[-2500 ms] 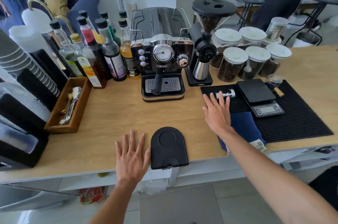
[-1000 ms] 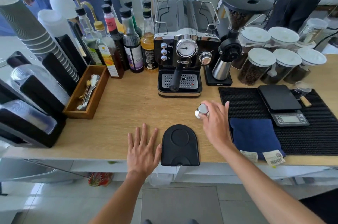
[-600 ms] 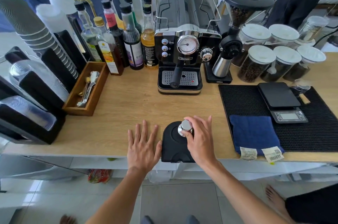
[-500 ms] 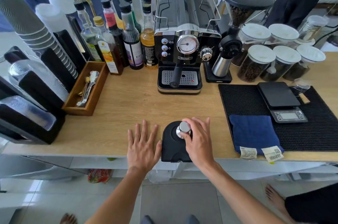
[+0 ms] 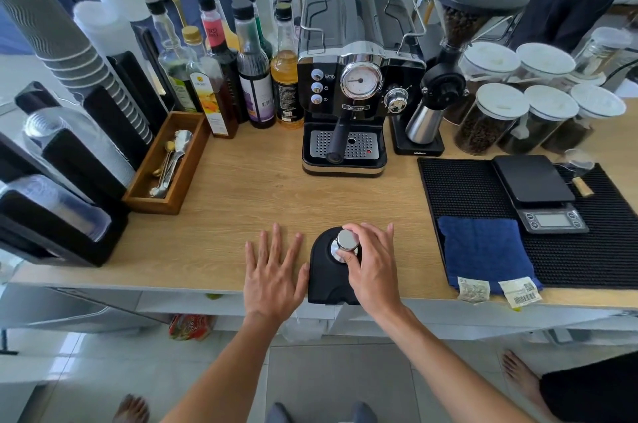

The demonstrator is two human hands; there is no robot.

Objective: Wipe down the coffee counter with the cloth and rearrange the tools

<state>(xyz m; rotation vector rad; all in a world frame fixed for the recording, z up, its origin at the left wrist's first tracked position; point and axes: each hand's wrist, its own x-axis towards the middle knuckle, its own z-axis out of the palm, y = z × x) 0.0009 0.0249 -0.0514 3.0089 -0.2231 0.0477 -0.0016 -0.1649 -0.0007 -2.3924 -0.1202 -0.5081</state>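
A shiny metal tamper stands upright in the round recess of the black tamping mat at the counter's front edge. My right hand is closed around it from the right. My left hand lies flat on the wooden counter just left of the mat, fingers spread, holding nothing. A folded blue cloth lies on the black ribbed bar mat to the right, with its labels hanging over the edge.
An espresso machine stands at the back centre, with a grinder, jars of beans and a scale to its right. Syrup bottles, a wooden spoon tray and cup holders fill the left. A person stands at the far right.
My right hand took the tamper from the ribbed bar mat, carried it left and set it down on the black tamping mat. My left hand stayed flat on the counter.
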